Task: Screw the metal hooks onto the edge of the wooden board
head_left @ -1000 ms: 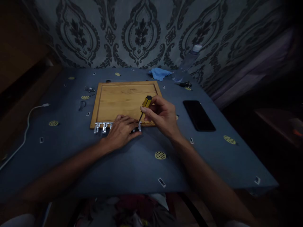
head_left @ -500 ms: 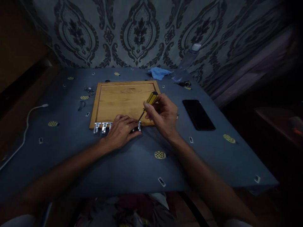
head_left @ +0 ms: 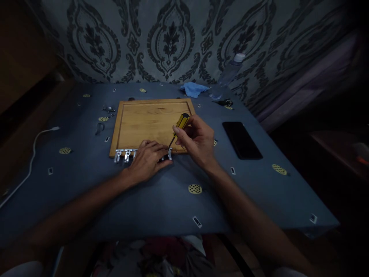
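Metal bracket (head_left: 134, 153) part-hidden by left hand (head_left: 148, 158); white cable (head_left: 34, 148) cut by left edge.

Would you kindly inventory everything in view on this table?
Wooden board: one, brown, centre
Fittings: several, silver, board's near edge
Screwdriver: one, yellow and black, right hand
Loose parts: several, silvery, board's left
Cloth: one, blue, behind board
Bottle: one, clear, back right
Unclear items: several, black, towards back
Phone: one, black, board's right
Cable: one, white, left
Tablecloth: one, blue, beneath
Left hand: one, bare, over fittings
Right hand: one, bare, holding screwdriver

Board (head_left: 147, 125) on table (head_left: 245, 204); phone (head_left: 242, 140) right; cloth (head_left: 194, 89) behind, left of bottle (head_left: 229, 75).
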Demonstrator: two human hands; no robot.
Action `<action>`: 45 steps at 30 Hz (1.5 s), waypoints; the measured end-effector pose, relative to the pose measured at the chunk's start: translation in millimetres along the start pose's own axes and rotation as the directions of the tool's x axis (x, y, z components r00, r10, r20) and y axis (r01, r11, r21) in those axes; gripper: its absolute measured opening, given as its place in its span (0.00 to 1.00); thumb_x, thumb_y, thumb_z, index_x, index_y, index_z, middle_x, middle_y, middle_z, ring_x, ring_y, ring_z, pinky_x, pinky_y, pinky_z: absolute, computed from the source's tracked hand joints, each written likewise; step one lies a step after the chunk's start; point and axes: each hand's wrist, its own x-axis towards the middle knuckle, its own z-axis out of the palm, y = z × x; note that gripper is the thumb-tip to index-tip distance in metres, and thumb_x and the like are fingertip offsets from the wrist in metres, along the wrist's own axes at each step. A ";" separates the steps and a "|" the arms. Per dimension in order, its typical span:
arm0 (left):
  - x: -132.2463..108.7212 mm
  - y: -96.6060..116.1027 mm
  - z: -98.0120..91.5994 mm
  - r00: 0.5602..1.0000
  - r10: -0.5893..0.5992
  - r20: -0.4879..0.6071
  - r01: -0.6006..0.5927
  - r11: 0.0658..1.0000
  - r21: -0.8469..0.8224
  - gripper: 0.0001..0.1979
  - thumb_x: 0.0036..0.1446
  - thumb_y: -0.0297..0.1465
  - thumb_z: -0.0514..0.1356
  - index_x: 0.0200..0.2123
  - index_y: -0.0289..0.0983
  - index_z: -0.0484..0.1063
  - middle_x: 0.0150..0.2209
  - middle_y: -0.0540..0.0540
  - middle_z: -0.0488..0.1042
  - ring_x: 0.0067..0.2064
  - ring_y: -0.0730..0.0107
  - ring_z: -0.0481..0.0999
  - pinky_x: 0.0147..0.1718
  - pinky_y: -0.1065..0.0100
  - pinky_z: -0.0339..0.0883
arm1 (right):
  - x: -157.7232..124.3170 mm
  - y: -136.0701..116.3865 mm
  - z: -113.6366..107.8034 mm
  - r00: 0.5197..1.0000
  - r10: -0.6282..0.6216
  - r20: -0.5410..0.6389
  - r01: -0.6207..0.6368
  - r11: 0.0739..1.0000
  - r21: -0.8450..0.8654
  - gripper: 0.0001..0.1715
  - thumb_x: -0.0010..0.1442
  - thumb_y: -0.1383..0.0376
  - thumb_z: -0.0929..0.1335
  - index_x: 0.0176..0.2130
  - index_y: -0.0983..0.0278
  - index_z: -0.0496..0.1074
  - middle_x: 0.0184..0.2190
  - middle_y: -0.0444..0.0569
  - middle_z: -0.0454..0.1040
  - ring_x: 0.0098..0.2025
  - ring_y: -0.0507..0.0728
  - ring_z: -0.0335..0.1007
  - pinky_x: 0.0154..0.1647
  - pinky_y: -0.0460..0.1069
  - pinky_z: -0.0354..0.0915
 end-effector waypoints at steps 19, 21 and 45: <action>0.1 -0.5 0.2 1.000 -0.006 0.012 0.006 1.000 0.009 0.15 0.69 0.41 0.64 0.50 0.37 0.81 0.52 0.41 0.83 0.52 0.55 0.78 0.50 0.55 0.64 | 4.2 -1.9 -8.2 0.985 0.046 0.164 -0.059 0.996 0.074 0.25 0.57 0.45 0.77 0.35 0.61 0.71 0.28 0.39 0.70 0.22 0.49 0.71 0.23 0.46 0.65; 0.1 -0.1 0.0 1.000 -0.007 0.017 0.006 1.000 0.012 0.14 0.69 0.41 0.64 0.49 0.37 0.81 0.52 0.41 0.83 0.52 0.55 0.78 0.50 0.55 0.64 | 3.2 -1.2 -6.2 0.987 0.069 0.146 -0.081 0.994 0.079 0.27 0.55 0.44 0.77 0.33 0.59 0.67 0.23 0.37 0.68 0.20 0.49 0.69 0.21 0.46 0.63; 0.7 0.7 0.2 1.000 -0.013 0.005 0.013 1.000 0.003 0.14 0.68 0.40 0.64 0.49 0.38 0.81 0.51 0.41 0.83 0.50 0.55 0.79 0.50 0.55 0.63 | 1.5 -3.8 -4.0 0.975 0.132 0.176 -0.158 0.978 0.139 0.26 0.53 0.45 0.79 0.32 0.59 0.70 0.21 0.36 0.68 0.20 0.50 0.70 0.21 0.46 0.64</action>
